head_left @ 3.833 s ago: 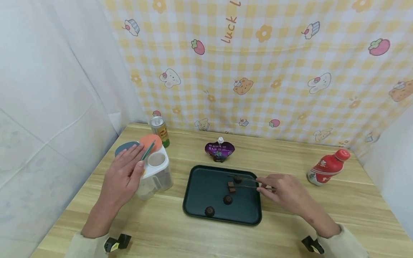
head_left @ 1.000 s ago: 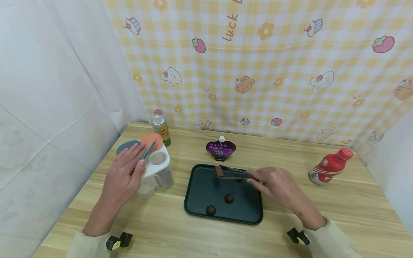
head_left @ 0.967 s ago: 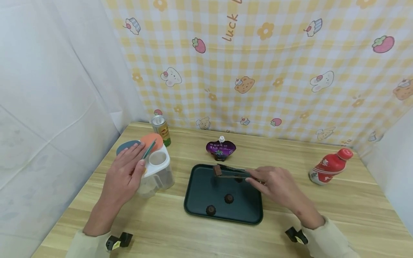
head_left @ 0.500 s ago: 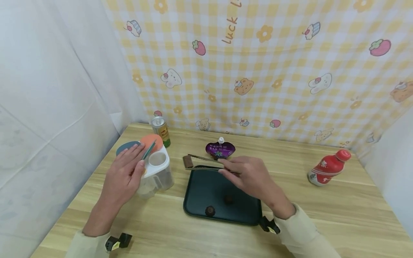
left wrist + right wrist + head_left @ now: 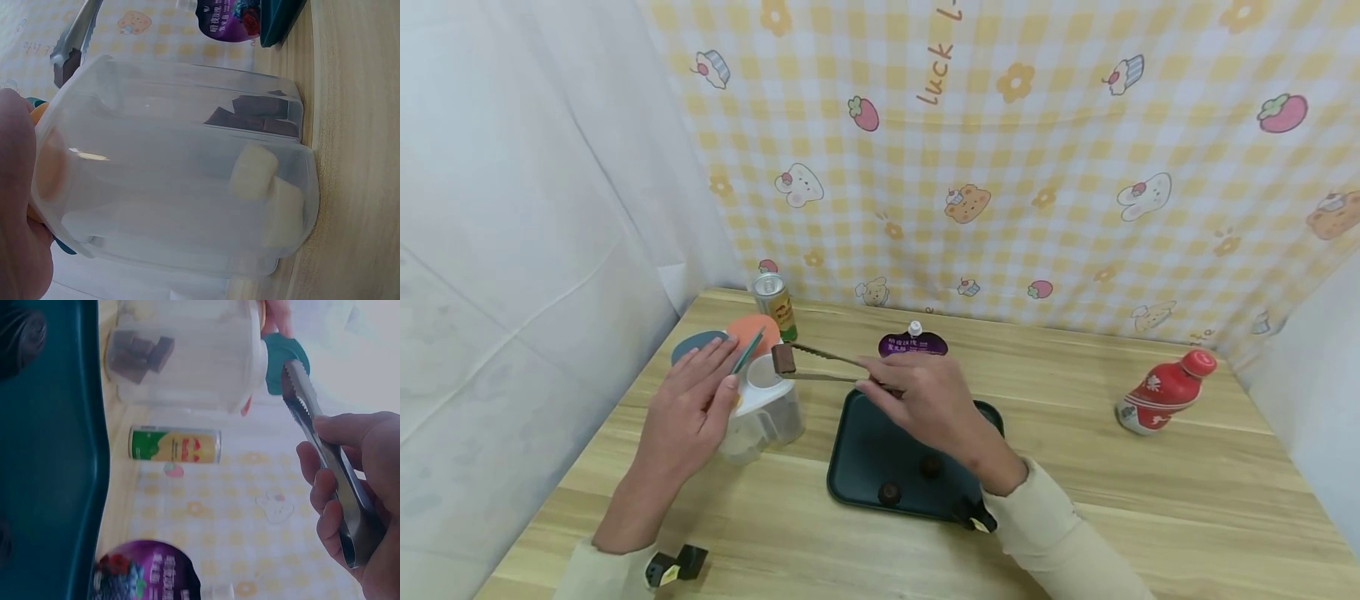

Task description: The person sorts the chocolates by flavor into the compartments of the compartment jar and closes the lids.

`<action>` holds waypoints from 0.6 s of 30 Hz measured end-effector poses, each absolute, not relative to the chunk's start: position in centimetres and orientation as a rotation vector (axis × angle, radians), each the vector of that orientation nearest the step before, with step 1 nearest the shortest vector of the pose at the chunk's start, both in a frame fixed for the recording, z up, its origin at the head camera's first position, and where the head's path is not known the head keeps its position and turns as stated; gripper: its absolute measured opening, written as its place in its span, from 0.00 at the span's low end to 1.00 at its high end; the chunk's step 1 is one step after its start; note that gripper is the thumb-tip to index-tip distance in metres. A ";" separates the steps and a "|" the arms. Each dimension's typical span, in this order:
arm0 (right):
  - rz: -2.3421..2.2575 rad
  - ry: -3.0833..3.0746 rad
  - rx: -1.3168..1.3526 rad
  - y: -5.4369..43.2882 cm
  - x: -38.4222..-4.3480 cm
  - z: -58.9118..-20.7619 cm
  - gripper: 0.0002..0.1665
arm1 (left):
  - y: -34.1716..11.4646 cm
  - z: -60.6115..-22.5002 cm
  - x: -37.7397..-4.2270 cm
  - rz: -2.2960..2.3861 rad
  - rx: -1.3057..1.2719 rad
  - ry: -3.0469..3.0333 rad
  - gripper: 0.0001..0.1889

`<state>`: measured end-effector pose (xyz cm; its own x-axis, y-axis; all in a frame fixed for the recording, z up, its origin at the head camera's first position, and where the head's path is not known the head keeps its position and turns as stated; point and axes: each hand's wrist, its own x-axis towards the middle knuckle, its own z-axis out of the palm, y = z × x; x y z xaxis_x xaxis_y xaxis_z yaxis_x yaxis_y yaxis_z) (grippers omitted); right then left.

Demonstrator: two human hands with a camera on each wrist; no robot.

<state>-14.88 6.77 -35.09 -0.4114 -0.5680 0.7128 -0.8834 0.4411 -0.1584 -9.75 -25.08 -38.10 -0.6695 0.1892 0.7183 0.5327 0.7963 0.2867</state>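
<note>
My left hand [image 5: 688, 408] rests on top of a clear multi-compartment container [image 5: 784, 421], fingers straight, beside a raised teal lid [image 5: 748, 350] and one round opening. My right hand [image 5: 925, 404] grips metal tongs [image 5: 350, 506], which pinch a square piece of chocolate [image 5: 783, 359] above that opening. Inside the container, the left wrist view shows dark chocolate pieces [image 5: 250, 119] in one compartment and pale chunks [image 5: 284, 212] in another. Two round dark chocolates [image 5: 890, 493] show on the dark green tray [image 5: 857, 467]; my right arm hides part of it.
A drink can [image 5: 777, 308] stands behind the container. The purple spouted pouch [image 5: 917, 343] is behind the tray, partly covered by my right hand. Far to the right is a red bottle [image 5: 1168, 392]. A patterned curtain [image 5: 1037, 167] hangs behind the table.
The tongs have lifted the chocolate piece from the tray and carried it left to above the container's opening, my right hand crossing over the tray. My left hand stays in place.
</note>
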 end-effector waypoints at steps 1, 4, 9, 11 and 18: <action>0.712 -2.125 1.207 6.5 -14.8 -35.1 0.17 | -25.1 -38.1 -9.8 -0.635 -0.530 -2.279 0.24; 0.716 -2.146 1.197 5.9 -14.7 -35.1 0.17 | -25.1 -38.1 -9.7 -0.639 -0.530 -2.277 0.24; 0.736 -2.204 1.190 5.2 -14.5 -35.3 0.17 | -25.1 -38.1 -9.8 -0.636 -0.538 -2.266 0.24; 0.742 -2.221 1.192 5.1 -14.5 -35.4 0.17 | -25.1 -38.2 -9.8 -0.634 -0.541 -2.262 0.24; 0.732 -2.248 1.196 4.9 -14.7 -35.4 0.18 | -25.1 -38.2 -9.9 -0.633 -0.542 -2.258 0.25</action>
